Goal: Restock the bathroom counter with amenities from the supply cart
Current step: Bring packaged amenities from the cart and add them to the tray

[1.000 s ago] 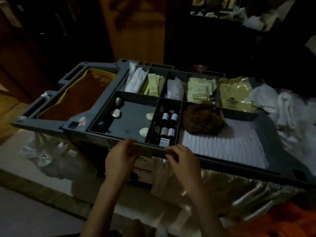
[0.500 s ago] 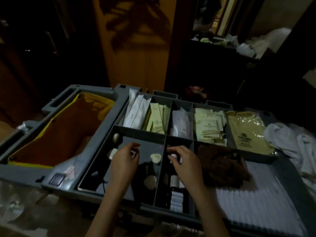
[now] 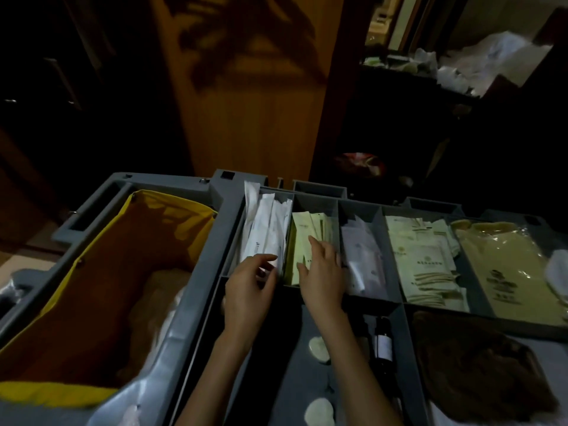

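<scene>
Dim wood-panelled room; grey supply cart holds sachets

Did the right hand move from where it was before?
Yes. Against the cart, the right hand went away from the person: from the near rim, past the bottle compartment, to the pale green packets in the back row.

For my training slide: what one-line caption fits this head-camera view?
Left hand at white sachets, right hand on pale green packets in the supply cart.
</scene>
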`<move>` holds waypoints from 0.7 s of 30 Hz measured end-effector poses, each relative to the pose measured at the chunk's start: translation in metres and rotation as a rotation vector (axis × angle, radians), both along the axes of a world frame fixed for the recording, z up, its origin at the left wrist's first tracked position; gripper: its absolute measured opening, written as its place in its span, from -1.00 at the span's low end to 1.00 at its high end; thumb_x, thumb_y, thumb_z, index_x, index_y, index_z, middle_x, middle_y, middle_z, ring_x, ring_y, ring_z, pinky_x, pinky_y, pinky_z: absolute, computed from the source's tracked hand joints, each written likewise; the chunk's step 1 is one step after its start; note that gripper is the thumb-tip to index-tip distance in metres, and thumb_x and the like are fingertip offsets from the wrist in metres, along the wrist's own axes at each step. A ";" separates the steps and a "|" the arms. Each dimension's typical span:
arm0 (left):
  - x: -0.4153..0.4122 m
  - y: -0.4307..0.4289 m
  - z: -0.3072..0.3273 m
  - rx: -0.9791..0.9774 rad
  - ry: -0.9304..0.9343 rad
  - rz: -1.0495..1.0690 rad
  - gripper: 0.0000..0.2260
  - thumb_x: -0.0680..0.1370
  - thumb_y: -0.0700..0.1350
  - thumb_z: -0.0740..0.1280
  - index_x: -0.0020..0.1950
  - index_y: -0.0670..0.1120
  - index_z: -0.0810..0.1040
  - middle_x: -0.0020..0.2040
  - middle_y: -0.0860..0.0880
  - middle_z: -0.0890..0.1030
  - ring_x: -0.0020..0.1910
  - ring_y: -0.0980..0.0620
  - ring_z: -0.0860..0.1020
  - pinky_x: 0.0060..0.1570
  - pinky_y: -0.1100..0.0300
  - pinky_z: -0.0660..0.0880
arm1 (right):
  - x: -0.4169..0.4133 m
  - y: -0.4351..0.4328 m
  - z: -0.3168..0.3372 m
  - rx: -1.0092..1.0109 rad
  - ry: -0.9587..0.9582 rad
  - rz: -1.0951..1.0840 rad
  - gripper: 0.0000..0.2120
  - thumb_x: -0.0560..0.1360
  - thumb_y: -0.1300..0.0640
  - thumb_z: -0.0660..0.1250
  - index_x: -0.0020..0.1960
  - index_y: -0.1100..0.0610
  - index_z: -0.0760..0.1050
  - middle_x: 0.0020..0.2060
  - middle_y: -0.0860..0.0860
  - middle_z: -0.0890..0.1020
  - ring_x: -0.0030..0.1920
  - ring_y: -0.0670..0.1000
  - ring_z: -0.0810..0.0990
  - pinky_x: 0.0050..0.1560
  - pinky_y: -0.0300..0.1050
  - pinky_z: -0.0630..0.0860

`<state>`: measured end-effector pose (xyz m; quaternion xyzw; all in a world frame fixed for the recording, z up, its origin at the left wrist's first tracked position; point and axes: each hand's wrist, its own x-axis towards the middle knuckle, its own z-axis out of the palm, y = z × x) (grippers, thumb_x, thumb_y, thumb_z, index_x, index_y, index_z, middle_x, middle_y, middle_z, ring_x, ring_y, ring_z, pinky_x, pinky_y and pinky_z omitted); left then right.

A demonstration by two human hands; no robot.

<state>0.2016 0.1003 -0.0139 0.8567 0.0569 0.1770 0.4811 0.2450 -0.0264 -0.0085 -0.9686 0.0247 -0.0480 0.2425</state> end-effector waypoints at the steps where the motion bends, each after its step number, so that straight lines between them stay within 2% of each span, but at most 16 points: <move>1: 0.003 -0.001 0.000 -0.006 -0.009 0.005 -0.81 0.50 -0.18 0.39 0.09 0.01 0.60 -0.16 0.12 0.62 -0.22 0.19 0.57 -0.19 0.16 0.57 | 0.002 0.003 -0.002 -0.006 0.012 -0.030 -0.46 0.59 0.06 0.25 0.51 0.03 0.17 0.46 0.00 0.26 0.42 0.05 0.27 0.29 -0.06 0.33; 4: 0.009 -0.002 -0.003 -0.048 -0.014 0.010 -0.82 0.50 -0.19 0.39 0.08 0.00 0.61 -0.16 0.11 0.62 -0.23 0.17 0.57 -0.20 0.17 0.56 | 0.002 0.006 -0.006 0.008 0.016 -0.099 -0.43 0.59 0.04 0.24 0.54 0.03 0.10 0.48 0.01 0.25 0.43 0.06 0.27 0.31 -0.06 0.32; 9: 0.010 -0.001 -0.009 -0.141 0.001 -0.022 -0.80 0.51 -0.20 0.39 0.11 -0.01 0.60 -0.10 0.09 0.63 -0.11 0.15 0.61 -0.10 0.10 0.60 | 0.000 0.004 -0.006 -0.011 -0.023 -0.126 -0.41 0.57 0.04 0.28 0.53 0.01 0.14 0.42 0.03 0.35 0.38 0.09 0.30 0.29 -0.06 0.30; 11: 0.009 -0.001 -0.005 -0.220 0.014 -0.026 -0.80 0.51 -0.22 0.39 0.11 -0.03 0.61 -0.07 0.08 0.63 -0.09 0.16 0.62 -0.07 0.14 0.60 | 0.000 0.004 -0.007 0.004 -0.033 -0.131 -0.44 0.55 0.04 0.30 0.51 0.04 0.22 0.37 0.06 0.41 0.34 0.11 0.35 0.27 -0.03 0.33; 15: 0.008 -0.002 0.000 -0.294 0.012 -0.032 -0.80 0.52 -0.24 0.38 0.12 -0.05 0.61 -0.06 0.07 0.64 -0.07 0.19 0.61 -0.05 0.25 0.58 | -0.002 0.002 -0.014 0.083 -0.178 -0.105 -0.68 0.56 0.12 0.30 0.30 0.13 0.52 0.15 0.08 0.61 0.17 0.14 0.50 0.17 0.07 0.45; 17: 0.008 -0.002 0.003 -0.339 0.022 -0.031 -0.79 0.52 -0.25 0.38 0.13 -0.05 0.61 -0.03 0.06 0.64 -0.05 0.21 0.61 -0.05 0.34 0.55 | -0.003 0.000 -0.015 0.160 -0.255 -0.115 -0.74 0.57 0.19 0.28 0.23 0.18 0.57 0.06 0.11 0.66 0.08 0.15 0.58 0.08 -0.04 0.49; 19: 0.008 -0.004 0.005 -0.394 0.039 -0.040 -0.77 0.52 -0.25 0.37 0.16 -0.06 0.61 0.00 0.07 0.65 -0.02 0.25 0.60 -0.04 0.41 0.51 | -0.006 0.000 -0.011 0.224 -0.277 -0.132 -0.76 0.58 0.22 0.27 0.21 0.21 0.58 0.00 0.13 0.68 -0.01 0.13 0.63 -0.05 -0.20 0.42; 21: 0.007 -0.006 0.008 -0.446 0.056 -0.059 -0.74 0.53 -0.25 0.37 0.20 -0.07 0.59 0.02 0.09 0.65 0.00 0.27 0.60 -0.01 0.44 0.49 | -0.007 0.000 -0.010 0.267 -0.274 -0.144 -0.76 0.59 0.22 0.27 0.22 0.18 0.58 -0.04 0.12 0.70 -0.08 0.10 0.64 -0.13 -0.24 0.38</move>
